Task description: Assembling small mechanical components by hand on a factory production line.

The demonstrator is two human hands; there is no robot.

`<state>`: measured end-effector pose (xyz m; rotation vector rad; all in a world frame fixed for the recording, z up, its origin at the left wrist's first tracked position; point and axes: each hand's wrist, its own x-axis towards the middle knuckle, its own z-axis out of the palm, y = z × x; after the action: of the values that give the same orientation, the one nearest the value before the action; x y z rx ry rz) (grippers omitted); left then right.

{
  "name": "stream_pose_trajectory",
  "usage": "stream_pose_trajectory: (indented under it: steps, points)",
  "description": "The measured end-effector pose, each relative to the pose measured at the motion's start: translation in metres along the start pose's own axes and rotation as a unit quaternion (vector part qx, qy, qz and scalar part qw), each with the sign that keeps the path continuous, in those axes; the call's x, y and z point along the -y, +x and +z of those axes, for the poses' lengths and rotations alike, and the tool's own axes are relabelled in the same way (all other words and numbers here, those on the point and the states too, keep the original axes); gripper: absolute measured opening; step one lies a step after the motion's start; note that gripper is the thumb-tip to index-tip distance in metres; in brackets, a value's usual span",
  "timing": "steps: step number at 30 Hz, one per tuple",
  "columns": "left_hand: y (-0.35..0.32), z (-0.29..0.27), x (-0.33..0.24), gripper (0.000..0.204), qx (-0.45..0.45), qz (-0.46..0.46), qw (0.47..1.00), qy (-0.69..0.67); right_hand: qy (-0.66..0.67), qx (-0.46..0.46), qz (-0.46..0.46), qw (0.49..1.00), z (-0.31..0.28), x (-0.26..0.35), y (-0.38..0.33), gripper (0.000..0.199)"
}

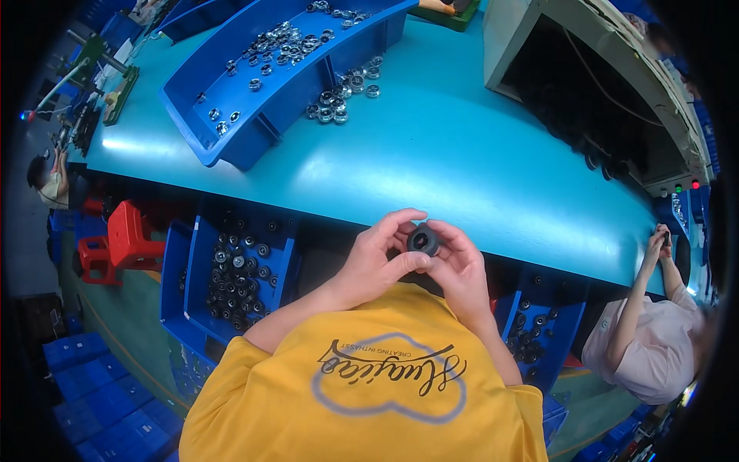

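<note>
Lower-left blue bin [202, 269] under the table edge holds dark round parts. Left hand [377, 258] and right hand [460, 266] both pinch one small black ring part [423, 240] between fingertips, held at the near edge of the teal table [462, 154]. Right blue bin [566, 339] has more parts. A co-worker's sleeve [654, 346] at far right.

The fingers [400, 231] of both hands cover most of the dark ring [423, 240]; only its front face shows. Above it, the blue tray [231, 146] and the grey machine housing [523, 46] run off the top edge. The tray's small metal parts [285, 42] are too tiny to identify.
</note>
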<state>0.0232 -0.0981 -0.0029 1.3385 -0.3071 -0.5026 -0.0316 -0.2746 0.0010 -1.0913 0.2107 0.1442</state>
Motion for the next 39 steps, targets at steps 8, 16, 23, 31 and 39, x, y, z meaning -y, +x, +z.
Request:
stream_pose_trajectory:
  steps: [8, 16, 23, 31, 39]
  points:
    - [0.003, -0.002, -0.002, 0.055, -0.049, 0.111, 0.966, 0.23, 0.15, 0.031, 0.04, 0.987, -0.019, -0.016, 0.003, 0.045]
    - [0.003, 0.0, -0.006, 0.056, -0.031, 0.101, 0.969, 0.223, 0.144, 0.019, 0.031, 0.989, -0.019, -0.014, 0.004, 0.043]
    - [0.003, -0.003, -0.004, 0.053, -0.043, 0.084, 0.975, 0.201, 0.145, 0.021, 0.038, 0.988, -0.017, -0.017, 0.008, 0.043]
    - [-0.008, -0.016, -0.006, 0.051, -0.08, 0.044, 0.991, 0.101, -0.164, -0.012, -0.045, 0.985, -0.016, 0.004, 0.054, 0.024]
    - [-0.021, -0.037, -0.013, 0.048, -0.108, 0.001, 0.983, -0.15, -0.568, -0.013, -0.292, 0.769, 0.044, 0.031, 0.242, 0.038]
